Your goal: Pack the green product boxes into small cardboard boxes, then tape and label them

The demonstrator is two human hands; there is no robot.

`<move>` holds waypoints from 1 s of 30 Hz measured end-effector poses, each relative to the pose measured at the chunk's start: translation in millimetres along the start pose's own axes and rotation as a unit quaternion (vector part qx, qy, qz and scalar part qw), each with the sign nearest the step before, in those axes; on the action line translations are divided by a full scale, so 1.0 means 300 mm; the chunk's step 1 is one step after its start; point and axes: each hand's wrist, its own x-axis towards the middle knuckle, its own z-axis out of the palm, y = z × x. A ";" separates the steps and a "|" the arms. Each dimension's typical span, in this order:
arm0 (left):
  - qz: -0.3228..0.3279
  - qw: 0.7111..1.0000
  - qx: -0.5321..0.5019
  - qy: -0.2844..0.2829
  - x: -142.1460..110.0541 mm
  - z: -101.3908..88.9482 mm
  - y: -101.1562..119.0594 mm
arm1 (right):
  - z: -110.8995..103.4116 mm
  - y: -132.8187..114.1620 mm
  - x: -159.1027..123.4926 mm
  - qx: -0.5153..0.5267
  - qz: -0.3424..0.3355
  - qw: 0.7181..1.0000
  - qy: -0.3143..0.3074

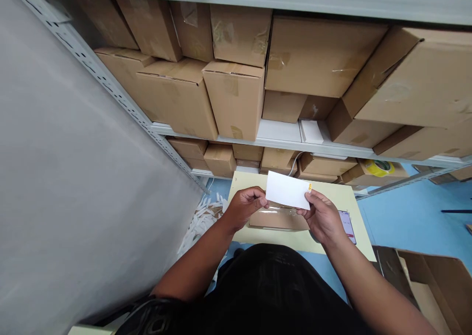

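A blank white paper slip (286,190), with a small orange-yellow mark at its right end, is held up between both hands. My left hand (245,207) pinches its lower left corner between thumb and fingers. At the right end, my right hand (325,218) grips the slip with the thumb on top. Below the slip a brown cardboard box (278,221) with shiny clear tape across its top lies on the pale yellow table (254,236). Its upper part is partly hidden by the slip and the hands.
A phone (347,226) with a lit screen lies right of my right hand. Shelves (280,134) ahead hold several cardboard boxes, a white box (311,131) and a yellow tape roll (379,167). White paper strips (199,223) litter the floor at left. An open carton (435,281) stands lower right.
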 end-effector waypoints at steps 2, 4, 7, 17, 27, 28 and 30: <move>0.000 1.000 -0.014 -0.013 0.000 0.009 -0.008 | -0.013 0.004 -0.002 0.003 0.006 1.000 0.001; -0.001 0.999 -0.032 -0.022 -0.002 0.017 -0.016 | -0.026 0.009 -0.003 0.003 0.009 1.000 -0.003; -0.005 0.998 -0.050 -0.030 -0.005 0.025 -0.027 | -0.043 0.013 -0.004 0.004 0.009 1.000 -0.009; -0.021 0.997 -0.060 -0.037 -0.006 0.036 -0.043 | -0.054 0.027 -0.010 0.004 0.010 1.000 -0.006; -0.009 0.998 -0.063 -0.021 -0.012 0.014 -0.048 | -0.044 0.025 -0.018 -0.009 -0.008 1.000 0.005; -0.012 0.998 -0.061 -0.019 -0.013 0.012 -0.049 | -0.043 0.024 -0.019 -0.010 -0.007 1.000 0.005; -0.019 0.998 -0.061 -0.016 -0.016 0.009 -0.051 | -0.039 0.023 -0.022 -0.013 -0.005 1.000 0.007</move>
